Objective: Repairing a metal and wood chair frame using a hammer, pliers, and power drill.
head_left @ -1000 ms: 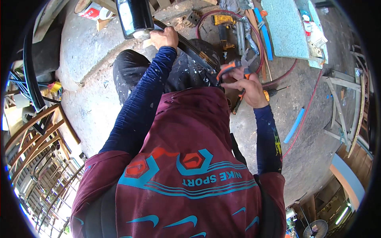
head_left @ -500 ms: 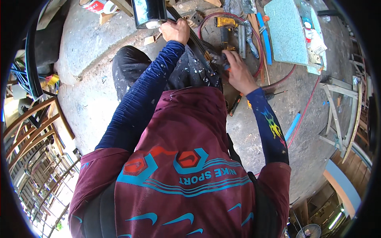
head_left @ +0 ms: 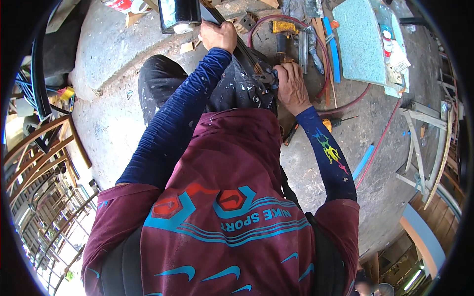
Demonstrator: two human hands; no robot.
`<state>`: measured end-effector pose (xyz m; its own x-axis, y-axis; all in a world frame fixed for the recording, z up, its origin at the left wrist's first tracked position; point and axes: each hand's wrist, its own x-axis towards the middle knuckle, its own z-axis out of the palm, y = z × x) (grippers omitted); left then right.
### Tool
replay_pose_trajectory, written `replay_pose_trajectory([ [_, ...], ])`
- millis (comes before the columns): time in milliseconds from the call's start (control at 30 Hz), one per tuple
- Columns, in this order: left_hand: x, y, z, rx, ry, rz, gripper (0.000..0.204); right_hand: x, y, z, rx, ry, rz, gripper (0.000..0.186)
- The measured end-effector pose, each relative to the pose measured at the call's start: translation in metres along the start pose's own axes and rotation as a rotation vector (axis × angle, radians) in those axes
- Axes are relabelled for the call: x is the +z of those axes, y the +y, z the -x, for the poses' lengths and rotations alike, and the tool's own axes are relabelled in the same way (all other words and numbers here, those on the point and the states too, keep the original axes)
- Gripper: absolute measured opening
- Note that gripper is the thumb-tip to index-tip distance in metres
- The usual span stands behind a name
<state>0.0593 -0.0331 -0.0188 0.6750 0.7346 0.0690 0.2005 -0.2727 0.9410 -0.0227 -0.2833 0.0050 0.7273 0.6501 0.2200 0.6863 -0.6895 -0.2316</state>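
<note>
My left hand (head_left: 218,37) is closed around a long dark bar (head_left: 245,52), which slants from the top of the view down toward my right knee. Thin brownish edges run along the bar. A glossy black, box-like piece (head_left: 180,12) with a pale round end sits just left of that hand. At the bar's lower end, my right hand (head_left: 292,89) is closed on a grey metal hand tool (head_left: 267,77) that looks like pliers. Its head touches or lies right at the bar; the fingers hide its handles. Beneath lie my paint-specked dark trousers (head_left: 165,84).
On the concrete floor at right lie a yellow-black power tool (head_left: 283,37), a dark red hose (head_left: 323,81), blue strips (head_left: 334,52), and a yellow-black screwdriver-like tool (head_left: 336,122). A speckled pale board (head_left: 359,44) holds small bottles. Wooden frames (head_left: 44,143) stand left; a pale frame (head_left: 419,143) stands right.
My right hand has moved slightly down and left and turned, its fingers closing around the grey tool by the bar's end. The black piece shifted slightly up and left; my left hand stays on the bar.
</note>
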Motion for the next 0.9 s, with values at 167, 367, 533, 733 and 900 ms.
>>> replay_pose_trajectory([
  [167,-0.006,0.025,0.014,-0.044,-0.032,-0.067,0.038,-0.029,-0.018,0.007,0.057,-0.043,-0.008,0.052],
  [367,-0.001,0.018,0.013,-0.1,0.007,-0.048,0.053,-0.065,-0.061,0.002,0.44,-0.471,-0.101,0.037],
  [533,0.014,0.019,0.003,-0.027,-0.004,-0.378,0.058,-0.072,-0.05,-0.001,0.355,-0.321,0.083,0.025],
  [733,0.015,0.011,-0.008,-0.213,-0.063,-0.531,0.045,-0.108,-0.1,0.026,0.135,0.028,-0.327,0.036],
  [900,0.007,0.03,0.007,-0.088,-0.116,-0.548,0.052,-0.083,-0.046,0.064,0.772,-0.245,-0.629,0.032],
])
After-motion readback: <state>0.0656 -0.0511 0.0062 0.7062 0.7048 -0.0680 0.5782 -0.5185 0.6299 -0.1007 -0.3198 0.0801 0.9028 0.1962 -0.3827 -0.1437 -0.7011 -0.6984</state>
